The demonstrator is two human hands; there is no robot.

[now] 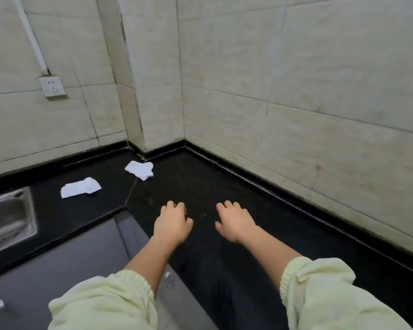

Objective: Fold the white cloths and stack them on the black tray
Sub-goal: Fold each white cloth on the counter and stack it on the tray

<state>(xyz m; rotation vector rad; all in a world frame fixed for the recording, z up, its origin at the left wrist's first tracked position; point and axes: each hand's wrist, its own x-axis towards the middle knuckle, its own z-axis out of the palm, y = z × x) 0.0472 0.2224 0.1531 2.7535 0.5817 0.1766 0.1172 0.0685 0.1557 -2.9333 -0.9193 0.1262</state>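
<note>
Though blurry, hands [172, 223] [234, 222] seemingly palm-down, curled.

No readable text, labels or numbers; marks on wall socket [52, 86] too small to tell.

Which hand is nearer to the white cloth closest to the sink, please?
Left. The left hand sits right of the cloth, closer to the camera; the right hand lies farther right.

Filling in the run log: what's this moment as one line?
left hand empty | right hand empty | left cloth, corner cloth loose on counter, untouched
</note>
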